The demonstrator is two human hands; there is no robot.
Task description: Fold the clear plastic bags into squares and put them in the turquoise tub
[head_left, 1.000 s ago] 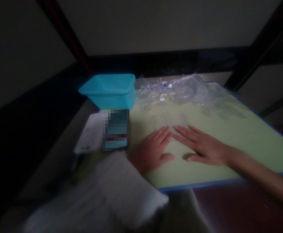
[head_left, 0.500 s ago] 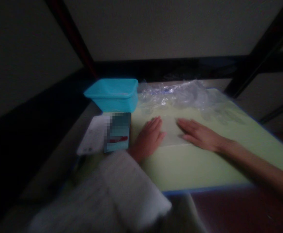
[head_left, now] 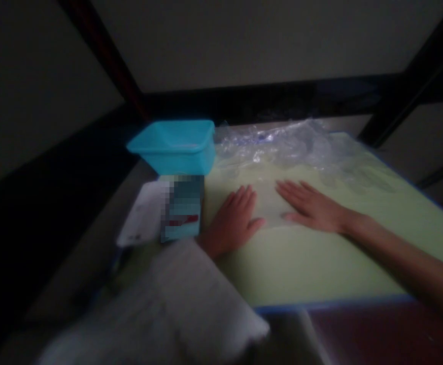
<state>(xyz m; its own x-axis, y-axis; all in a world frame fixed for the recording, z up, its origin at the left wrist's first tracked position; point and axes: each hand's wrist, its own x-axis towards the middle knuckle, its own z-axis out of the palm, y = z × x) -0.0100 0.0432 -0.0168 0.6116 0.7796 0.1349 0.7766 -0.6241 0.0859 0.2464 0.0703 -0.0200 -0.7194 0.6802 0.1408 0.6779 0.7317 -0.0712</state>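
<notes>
A small clear plastic sheet or bag [head_left: 270, 205] lies flat on the yellow-green tabletop [head_left: 290, 268]. My left hand [head_left: 236, 220] rests on its left side, palm down, with the thumb stretched toward the middle. On the opposite side, my right hand [head_left: 308, 205] lies flat with its fingers spread over the sheet's edge. Neither hand grips anything. Whether the sheet is a single layer or a pouch I cannot tell.
Crumpled clear plastic [head_left: 293, 144] spreads along the back of the table. A turquoise basin [head_left: 183, 149] stands at the back left. In front of it are a blurred box [head_left: 183, 208] and a white flat item [head_left: 145, 213]. A white cloth [head_left: 202, 299] covers my left forearm.
The fingers of both hands are spread a little wider, and the left thumb reaches further inward. Both hands remain on the sheet. The view has shifted slightly.
</notes>
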